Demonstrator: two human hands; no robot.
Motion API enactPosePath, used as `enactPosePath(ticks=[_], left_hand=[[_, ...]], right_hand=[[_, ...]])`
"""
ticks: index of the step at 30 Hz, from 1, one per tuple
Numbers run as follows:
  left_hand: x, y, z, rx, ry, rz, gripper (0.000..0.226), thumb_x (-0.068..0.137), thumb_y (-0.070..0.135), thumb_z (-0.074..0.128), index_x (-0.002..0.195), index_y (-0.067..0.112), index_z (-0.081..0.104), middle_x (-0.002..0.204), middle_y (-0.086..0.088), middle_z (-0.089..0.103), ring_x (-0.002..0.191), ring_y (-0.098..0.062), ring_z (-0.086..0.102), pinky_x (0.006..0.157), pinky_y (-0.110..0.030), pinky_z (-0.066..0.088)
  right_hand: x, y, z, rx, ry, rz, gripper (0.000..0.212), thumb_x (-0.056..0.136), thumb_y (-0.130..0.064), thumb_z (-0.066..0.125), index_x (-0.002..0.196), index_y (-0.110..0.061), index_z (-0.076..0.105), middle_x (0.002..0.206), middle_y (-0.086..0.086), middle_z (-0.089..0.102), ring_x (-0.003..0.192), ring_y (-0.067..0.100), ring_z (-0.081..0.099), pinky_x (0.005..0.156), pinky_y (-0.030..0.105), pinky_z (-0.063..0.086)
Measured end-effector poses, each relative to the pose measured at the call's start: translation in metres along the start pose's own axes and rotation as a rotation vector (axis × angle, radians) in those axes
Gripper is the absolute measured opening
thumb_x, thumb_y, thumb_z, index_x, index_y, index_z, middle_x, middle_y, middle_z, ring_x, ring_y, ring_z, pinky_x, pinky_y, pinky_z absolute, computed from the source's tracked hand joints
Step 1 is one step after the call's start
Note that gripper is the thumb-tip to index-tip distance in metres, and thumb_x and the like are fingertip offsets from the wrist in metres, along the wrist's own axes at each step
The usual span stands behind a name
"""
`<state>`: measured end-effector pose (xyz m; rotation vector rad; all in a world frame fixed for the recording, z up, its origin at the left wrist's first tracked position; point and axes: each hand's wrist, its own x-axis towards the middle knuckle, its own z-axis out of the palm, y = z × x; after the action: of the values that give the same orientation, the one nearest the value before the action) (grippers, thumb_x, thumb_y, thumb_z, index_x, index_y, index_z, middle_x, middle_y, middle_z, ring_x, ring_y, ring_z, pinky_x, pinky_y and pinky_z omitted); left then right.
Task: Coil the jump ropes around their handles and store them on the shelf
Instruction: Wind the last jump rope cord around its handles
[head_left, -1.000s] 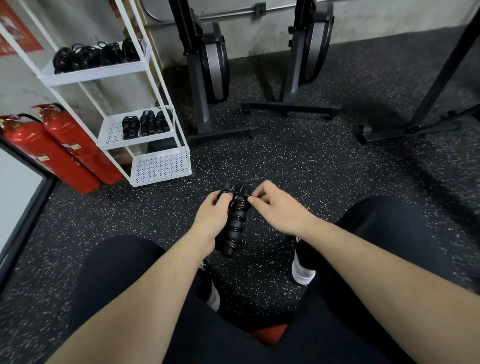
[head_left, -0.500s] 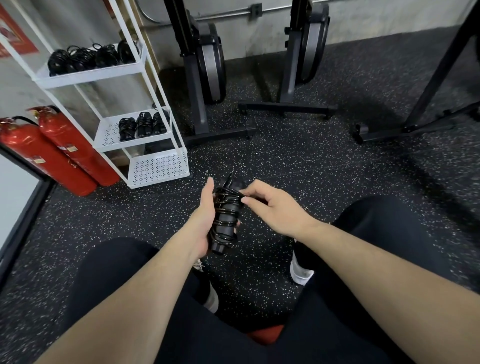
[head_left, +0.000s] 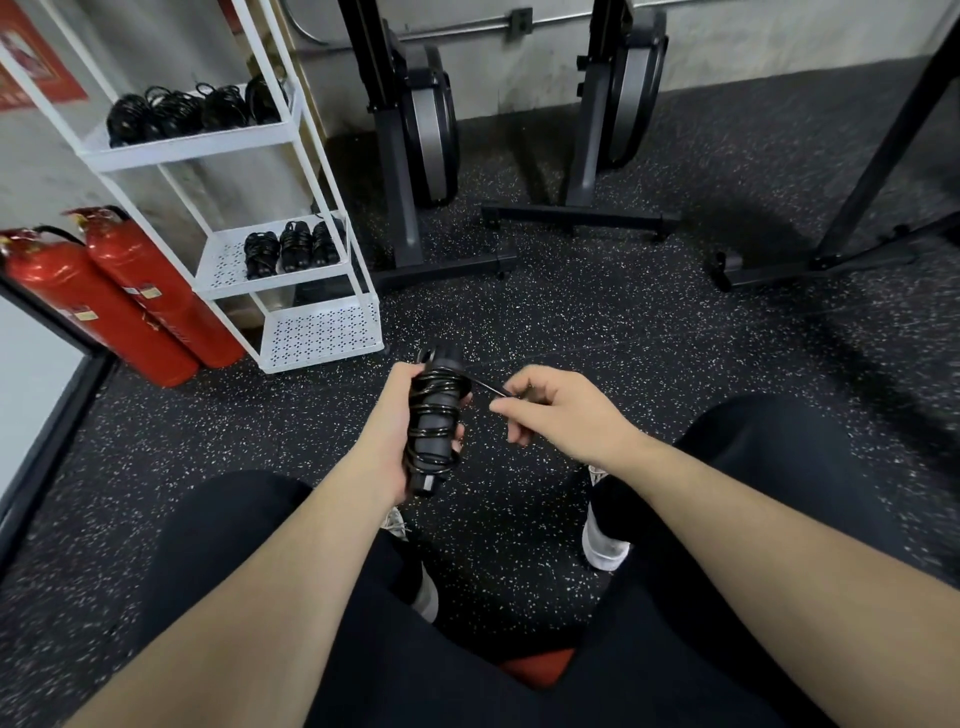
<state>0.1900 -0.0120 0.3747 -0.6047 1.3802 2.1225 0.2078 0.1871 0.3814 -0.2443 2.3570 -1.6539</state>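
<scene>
My left hand (head_left: 387, 431) grips a pair of black jump rope handles (head_left: 434, 421) held upright, with black rope coiled around them. A short free end of rope (head_left: 485, 385) runs from the top of the coil to the right. My right hand (head_left: 561, 410) pinches that end between thumb and fingers, a little to the right of the handles. The white shelf (head_left: 270, 140) stands at the left; several coiled ropes (head_left: 192, 109) lie on its top tier and three more coiled ropes (head_left: 293, 247) on the middle tier.
Two red fire extinguishers (head_left: 130, 306) lean beside the shelf at the left. Rowing machines (head_left: 426, 130) stand upright against the back wall, and a black rack leg (head_left: 878, 156) crosses at the right. My knees and shoes fill the lower view over speckled rubber floor.
My right hand has pulled away from the handles to the right, drawing out a short end of rope. My left hand kept its grip and turned the handles more upright.
</scene>
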Motion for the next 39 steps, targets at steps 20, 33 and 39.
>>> enactPosePath(ticks=[20,33,39], left_hand=[[-0.011,0.000,0.003,0.137,-0.273,-0.172,0.044,0.093,0.049,0.051,0.111,0.010,0.061,0.093,-0.014,0.058,0.045,-0.021,0.054,0.043,-0.026,0.048],[-0.017,-0.009,0.007,0.382,-0.413,-0.246,0.066,0.095,0.057,0.042,0.137,0.008,0.058,0.124,-0.023,0.069,0.049,-0.017,0.055,0.048,-0.025,0.051],[-0.023,-0.012,0.014,0.102,-0.457,-0.137,0.051,0.090,0.054,0.043,0.105,0.025,0.082,0.108,-0.016,0.075,0.047,-0.017,0.056,0.046,-0.027,0.051]], right_hand=[[0.006,0.011,-0.014,-0.024,-0.150,0.208,0.016,0.081,-0.024,0.085,0.096,-0.021,0.079,0.069,-0.002,0.072,0.049,0.009,0.052,0.048,0.016,0.043],[0.010,0.017,-0.016,-0.272,-0.104,0.181,0.039,0.084,-0.006,0.076,0.069,-0.041,0.069,0.067,-0.011,0.069,0.063,0.016,0.054,0.062,0.029,0.044],[0.012,0.013,-0.008,-0.206,-0.078,0.069,0.044,0.091,-0.013,0.074,0.066,-0.049,0.071,0.071,-0.007,0.074,0.065,0.020,0.056,0.061,0.037,0.049]])
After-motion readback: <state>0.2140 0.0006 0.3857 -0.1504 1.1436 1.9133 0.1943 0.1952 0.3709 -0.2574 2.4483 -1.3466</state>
